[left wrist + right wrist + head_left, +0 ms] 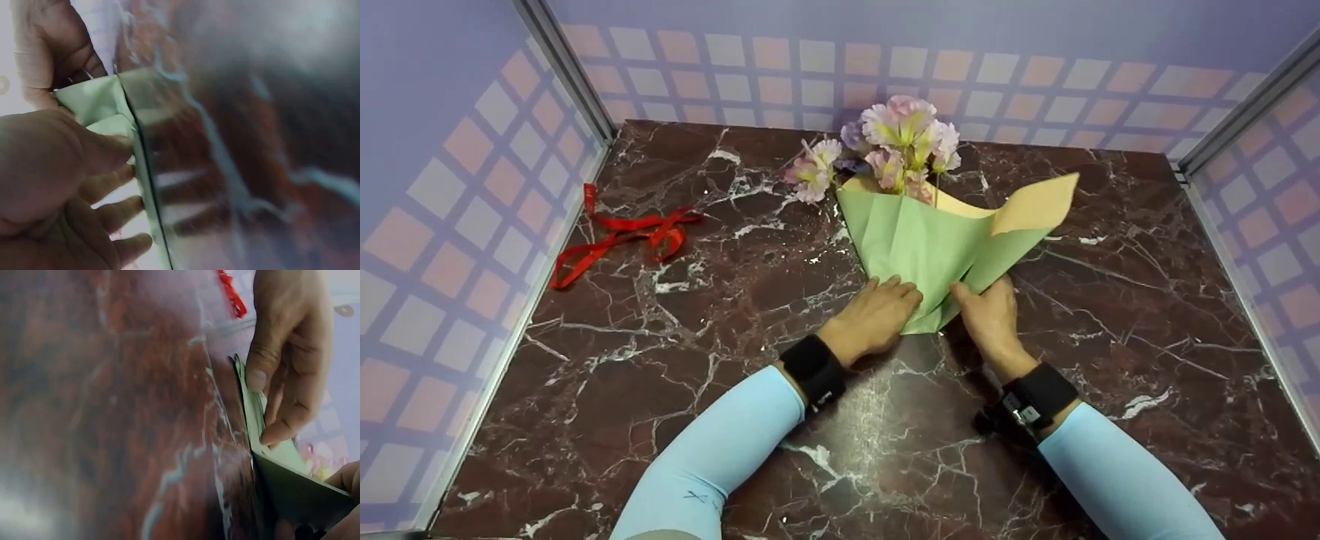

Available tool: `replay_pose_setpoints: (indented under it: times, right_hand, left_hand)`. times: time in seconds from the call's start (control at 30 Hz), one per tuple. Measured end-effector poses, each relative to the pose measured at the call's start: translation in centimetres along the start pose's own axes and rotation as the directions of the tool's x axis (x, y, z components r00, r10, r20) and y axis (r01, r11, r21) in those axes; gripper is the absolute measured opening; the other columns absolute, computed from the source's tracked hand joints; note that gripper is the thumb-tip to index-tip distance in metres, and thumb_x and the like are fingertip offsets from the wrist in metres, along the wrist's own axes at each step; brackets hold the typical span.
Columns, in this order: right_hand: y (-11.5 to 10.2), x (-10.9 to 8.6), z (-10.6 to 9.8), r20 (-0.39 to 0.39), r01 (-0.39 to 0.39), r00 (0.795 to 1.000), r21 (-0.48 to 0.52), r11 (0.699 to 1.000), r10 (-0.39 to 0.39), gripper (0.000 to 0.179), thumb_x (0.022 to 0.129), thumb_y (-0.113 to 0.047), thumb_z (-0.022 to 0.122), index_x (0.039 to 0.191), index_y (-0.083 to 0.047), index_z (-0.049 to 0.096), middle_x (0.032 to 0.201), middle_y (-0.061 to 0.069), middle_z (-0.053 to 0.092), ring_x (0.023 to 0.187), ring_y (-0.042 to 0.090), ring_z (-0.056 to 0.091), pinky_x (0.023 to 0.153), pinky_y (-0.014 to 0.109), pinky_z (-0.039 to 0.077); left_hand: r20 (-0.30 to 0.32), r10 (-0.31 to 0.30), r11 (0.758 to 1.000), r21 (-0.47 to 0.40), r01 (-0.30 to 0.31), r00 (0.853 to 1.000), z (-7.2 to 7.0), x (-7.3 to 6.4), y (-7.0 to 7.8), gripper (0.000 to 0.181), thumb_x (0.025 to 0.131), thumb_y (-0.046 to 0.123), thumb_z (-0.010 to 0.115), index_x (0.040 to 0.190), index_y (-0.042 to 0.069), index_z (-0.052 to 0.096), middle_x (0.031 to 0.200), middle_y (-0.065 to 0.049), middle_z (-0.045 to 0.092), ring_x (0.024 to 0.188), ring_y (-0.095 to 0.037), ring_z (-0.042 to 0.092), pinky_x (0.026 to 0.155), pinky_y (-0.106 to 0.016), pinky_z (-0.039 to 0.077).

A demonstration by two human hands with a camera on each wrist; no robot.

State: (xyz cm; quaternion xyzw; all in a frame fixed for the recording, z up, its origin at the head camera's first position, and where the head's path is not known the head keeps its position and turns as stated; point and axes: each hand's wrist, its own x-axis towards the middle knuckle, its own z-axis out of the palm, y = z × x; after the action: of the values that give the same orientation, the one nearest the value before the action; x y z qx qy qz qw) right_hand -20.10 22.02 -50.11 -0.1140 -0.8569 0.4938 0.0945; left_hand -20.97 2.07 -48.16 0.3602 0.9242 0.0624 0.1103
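Observation:
A bouquet of pink and lilac flowers lies partly wrapped in green wrapping paper with a pale yellow inner side. My left hand rests on the paper's lower left with its fingers extended; the left wrist view shows its thumb and fingertips against the paper. At the lower right, my right hand pinches the raised flap of the paper, thumb on the near side and the other fingers behind it. In the right wrist view that flap stands lifted off the table. The flower stems are hidden inside the paper.
A loose red ribbon lies tangled on the left of the dark marbled table. Checkered panels close off the back and both sides, with metal posts at the corners.

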Motion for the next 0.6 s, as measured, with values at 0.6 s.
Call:
replay_pose_setpoints:
  times: [0.6]
  right_hand:
    - [-1.7,-0.5,3.9,0.370,0.652,0.757,-0.489,0.579,-0.539,0.070,0.090,-0.010,0.068,0.156,-0.001,0.045,0.144,0.029,0.052,0.124,0.054,0.053,0.104,0.064,0.050]
  left_hand:
    - [-0.076,-0.012,0.951,-0.310,-0.012,0.997,0.3,-1.7,-4.1,0.034,0.107,0.016,0.054,0.140,0.012,0.061,0.144,-0.012,0.062,0.129,-0.030,0.060,0.112,-0.045,0.052]
